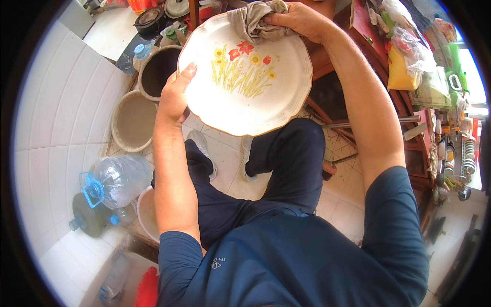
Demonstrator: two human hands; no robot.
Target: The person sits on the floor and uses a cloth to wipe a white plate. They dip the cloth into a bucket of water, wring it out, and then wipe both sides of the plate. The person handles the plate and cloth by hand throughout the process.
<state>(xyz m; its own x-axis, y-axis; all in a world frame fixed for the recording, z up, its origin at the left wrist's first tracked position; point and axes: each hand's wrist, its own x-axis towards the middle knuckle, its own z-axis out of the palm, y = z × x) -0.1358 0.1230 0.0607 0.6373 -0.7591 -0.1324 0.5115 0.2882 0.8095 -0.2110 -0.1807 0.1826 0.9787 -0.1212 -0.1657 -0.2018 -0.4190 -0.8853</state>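
A large white plate (pixel 238 111) with a scalloped, brown-edged rim and painted red and yellow flowers is held up above the knees. My left hand (pixel 176 92) grips its left rim, thumb on the face and fingers behind. At the upper right rim, my right hand (pixel 303 21) clutches a crumpled grey-beige cloth (pixel 261 25), which lies over the top edge of the plate. The fingertips of the right hand are partly hidden in the cloth.
Left of the plate stand a dark-mouthed pot (pixel 157 73) and a pale bucket (pixel 134 121). Large clear plastic bottles (pixel 122 178) lie by the white tiled wall (pixel 50 126). A red wooden cabinet (pixel 416 153) and bagged goods (pixel 406 69) are at the right.
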